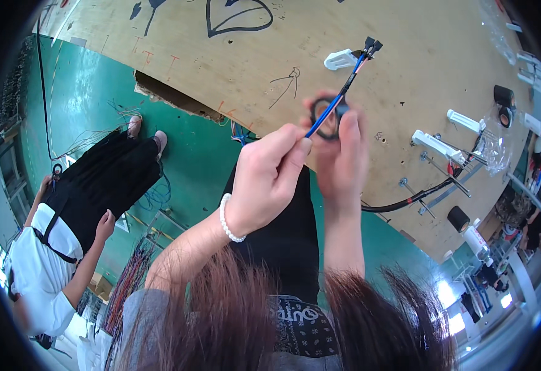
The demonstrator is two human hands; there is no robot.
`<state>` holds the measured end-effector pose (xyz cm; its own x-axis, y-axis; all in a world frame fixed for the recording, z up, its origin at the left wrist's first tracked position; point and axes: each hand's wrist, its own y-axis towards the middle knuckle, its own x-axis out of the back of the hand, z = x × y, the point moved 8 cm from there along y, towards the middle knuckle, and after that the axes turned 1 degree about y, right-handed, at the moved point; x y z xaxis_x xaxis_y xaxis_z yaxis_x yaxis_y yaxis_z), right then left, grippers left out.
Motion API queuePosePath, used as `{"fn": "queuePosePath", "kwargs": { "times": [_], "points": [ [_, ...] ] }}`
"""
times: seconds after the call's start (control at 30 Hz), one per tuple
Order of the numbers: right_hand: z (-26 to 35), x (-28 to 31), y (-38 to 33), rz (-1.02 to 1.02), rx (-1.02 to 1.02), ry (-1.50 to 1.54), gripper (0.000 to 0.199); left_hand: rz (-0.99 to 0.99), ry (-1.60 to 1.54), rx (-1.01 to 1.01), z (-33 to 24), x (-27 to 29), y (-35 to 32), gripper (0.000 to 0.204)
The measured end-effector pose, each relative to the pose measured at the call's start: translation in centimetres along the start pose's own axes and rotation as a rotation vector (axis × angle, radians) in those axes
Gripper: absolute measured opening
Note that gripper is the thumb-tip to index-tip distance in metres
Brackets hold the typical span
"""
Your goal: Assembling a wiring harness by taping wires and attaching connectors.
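Observation:
My left hand, with a white bead bracelet at the wrist, pinches a thin bundle of blue wires between thumb and fingers. The bundle slants up and to the right, partly wrapped in black, with a little pink or red wire showing. It ends in black connectors beside a white clip-like holder. Blurred by motion, my right hand has its fingers around a black tape roll. The roll lies right at the wires, behind them; whether its tape touches them I cannot tell.
The wooden board carries more white holders, metal pins, a black cable and black rolls. A white bottle stands near its right edge. Another person is at the left, on the green floor.

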<state>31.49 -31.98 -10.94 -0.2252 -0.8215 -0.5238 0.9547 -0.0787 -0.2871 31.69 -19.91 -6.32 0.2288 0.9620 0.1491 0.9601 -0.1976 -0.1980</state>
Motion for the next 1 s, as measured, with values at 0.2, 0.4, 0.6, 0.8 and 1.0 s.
{"fn": "queuePosePath", "kwargs": {
  "times": [0.2, 0.4, 0.6, 0.8, 1.0],
  "points": [
    [7.6, -5.7, 0.1, 0.177, 0.512, -1.086, 0.023, 0.002, 0.377, -0.298, -1.6, -0.2, -1.8, 0.009],
    [1.1, -0.7, 3.0, -0.110, -0.050, -0.300, 0.030, 0.109, 0.062, -0.131, 1.2, 0.5, -4.5, 0.006],
    [-2.2, -0.4, 1.1, -0.125, -0.004, 0.410, 0.042, 0.148, -0.260, 0.219, 2.5, 0.9, -4.8, 0.015],
    [8.0, -6.5, -2.2, 0.126, 0.586, -1.184, 0.021, 0.110, 0.198, -0.152, 0.3, 0.7, -5.1, 0.004],
    [1.6, -1.8, 1.1, -0.131, 0.017, -0.171, 0.025, 0.105, 0.145, -0.088, 0.5, 0.4, -5.0, 0.008]
  ]
}}
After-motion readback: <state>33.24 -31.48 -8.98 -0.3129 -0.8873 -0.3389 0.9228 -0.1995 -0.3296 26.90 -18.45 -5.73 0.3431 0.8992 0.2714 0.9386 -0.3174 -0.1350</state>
